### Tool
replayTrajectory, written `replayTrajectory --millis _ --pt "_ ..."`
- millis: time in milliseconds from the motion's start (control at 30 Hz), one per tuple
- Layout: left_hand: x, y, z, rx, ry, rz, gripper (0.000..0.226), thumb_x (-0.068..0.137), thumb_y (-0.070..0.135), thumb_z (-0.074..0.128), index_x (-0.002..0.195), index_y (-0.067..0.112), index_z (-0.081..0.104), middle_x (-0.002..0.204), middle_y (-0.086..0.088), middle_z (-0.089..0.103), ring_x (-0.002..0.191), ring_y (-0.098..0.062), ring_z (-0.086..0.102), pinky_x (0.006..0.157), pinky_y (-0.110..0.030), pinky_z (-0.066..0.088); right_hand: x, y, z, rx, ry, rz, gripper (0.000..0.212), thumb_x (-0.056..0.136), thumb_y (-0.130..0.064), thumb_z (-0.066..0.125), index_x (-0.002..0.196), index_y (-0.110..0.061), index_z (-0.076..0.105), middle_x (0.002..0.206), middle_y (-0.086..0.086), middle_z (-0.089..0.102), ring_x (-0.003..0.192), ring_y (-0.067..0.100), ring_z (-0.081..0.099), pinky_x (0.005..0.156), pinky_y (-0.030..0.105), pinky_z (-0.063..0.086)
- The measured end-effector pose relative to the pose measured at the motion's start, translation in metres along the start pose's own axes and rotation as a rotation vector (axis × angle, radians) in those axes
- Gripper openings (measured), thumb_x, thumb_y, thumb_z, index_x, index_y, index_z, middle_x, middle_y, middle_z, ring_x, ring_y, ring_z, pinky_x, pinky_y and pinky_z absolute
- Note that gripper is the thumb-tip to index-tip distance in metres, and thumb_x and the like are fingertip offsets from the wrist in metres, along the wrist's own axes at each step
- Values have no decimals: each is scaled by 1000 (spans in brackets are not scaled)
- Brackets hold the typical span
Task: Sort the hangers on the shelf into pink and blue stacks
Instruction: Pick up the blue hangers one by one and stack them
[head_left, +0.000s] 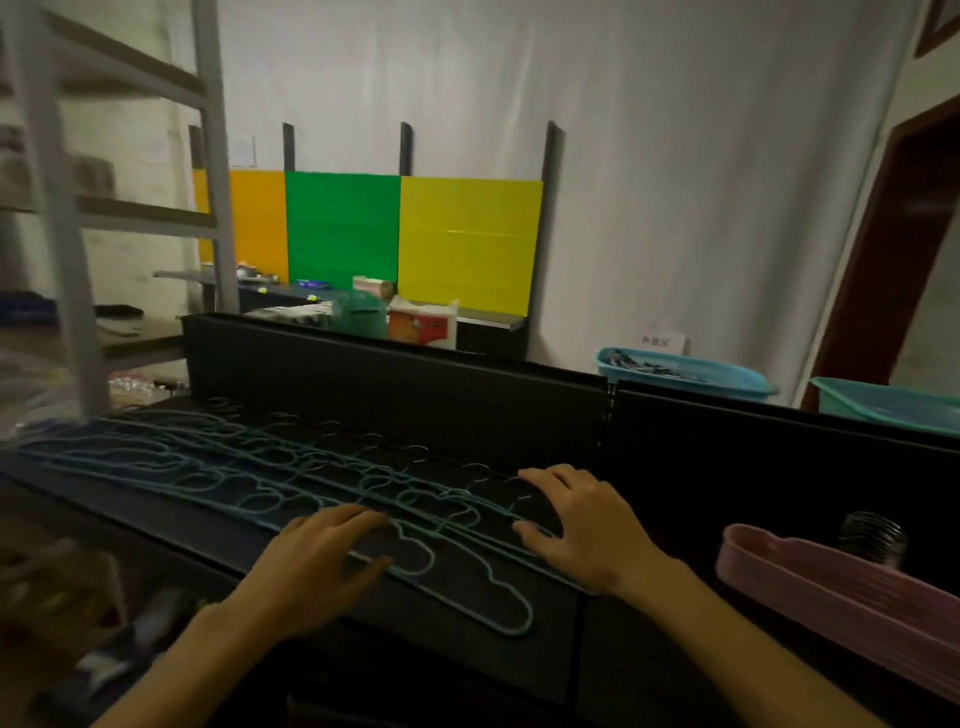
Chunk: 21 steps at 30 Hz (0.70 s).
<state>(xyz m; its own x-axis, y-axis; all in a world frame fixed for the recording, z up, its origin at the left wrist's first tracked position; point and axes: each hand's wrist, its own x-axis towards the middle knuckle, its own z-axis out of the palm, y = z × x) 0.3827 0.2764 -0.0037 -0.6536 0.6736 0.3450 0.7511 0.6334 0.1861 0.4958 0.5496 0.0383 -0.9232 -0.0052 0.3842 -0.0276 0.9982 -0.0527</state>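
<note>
Two flat-fingered hands on many overlapping blue hangers; one pink stack rightward.

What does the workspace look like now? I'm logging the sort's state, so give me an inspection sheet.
Surface: black shelf, dim light.
Job's things: blue hangers spread overlapping along the shelf; pink stack at right.
Clutter: dark coiled object behind the pink stack.
Hands: left hand and right hand rest on the blue hangers, fingers spread.
Cables: nothing seen.
Surroundings: coloured panels, blue basket, metal rack.
</note>
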Motion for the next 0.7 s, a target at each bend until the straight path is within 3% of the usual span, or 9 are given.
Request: replayTrajectory --millis 300,533,700 --pt "-56 -161 -46 24 -2 -109 49 88 55 52 134 40 44 137 17 45 121 -7 47 97 -26 40 74 -125 56 -23 -47 -44 64 93 -55 46 148 -29 28 139 -2 43 122 18 44 101 32 36" --pt "-66 -253 -57 -1 -10 -209 49 90 49 54 136 37 43 138 14 44 110 -6 53 93 -24 42 129 -160 93 -21 -111 -40 63 92 -55 47 148 -30 28 139 -6 44 121 14 45 101 30 38" --pt "-53 -326 -54 16 -18 -240 52 87 55 54 135 36 46 137 13 47 119 -9 50 96 -26 43 181 -173 123 -13 -142 -37 63 93 -56 48 147 -32 28 140 -7 43 120 13 46 99 27 39"
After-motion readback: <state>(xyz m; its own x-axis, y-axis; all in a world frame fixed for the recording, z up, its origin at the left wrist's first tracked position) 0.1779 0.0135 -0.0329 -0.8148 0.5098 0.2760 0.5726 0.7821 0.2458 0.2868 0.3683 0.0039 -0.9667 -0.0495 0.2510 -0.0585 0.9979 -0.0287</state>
